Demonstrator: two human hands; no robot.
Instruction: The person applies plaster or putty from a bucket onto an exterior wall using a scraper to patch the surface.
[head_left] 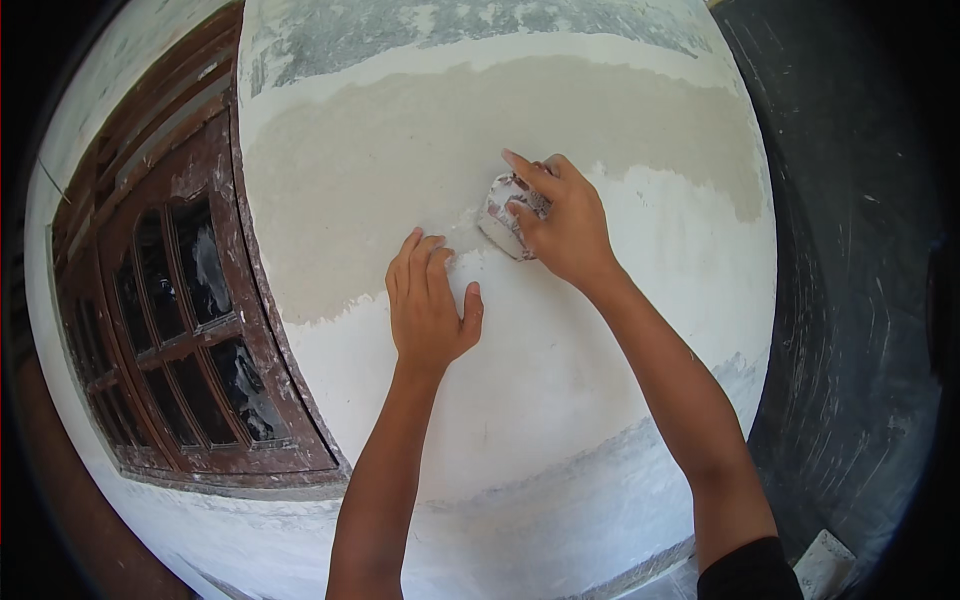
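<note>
My right hand (pixel 570 225) is closed round a dusty sanding pad (pixel 508 228), white with brownish-red patches, and presses it against the wall (pixel 560 390). One finger reaches past the pad's upper edge. The pad sits where a damp-looking beige band (pixel 400 130) of the wall meets the white coat below it. Lower and to the left, my left hand (pixel 430 305) lies against the wall, palm toward it, fingers stretched and thumb apart. It holds nothing. What the right palm covers is hidden.
To the left, a brown wooden window (pixel 180 330) with dark panes and white smears is set into the wall. A dark, scratched surface (pixel 850 300) runs down the right side. A pale flat piece (pixel 825 562) lies at the lower right.
</note>
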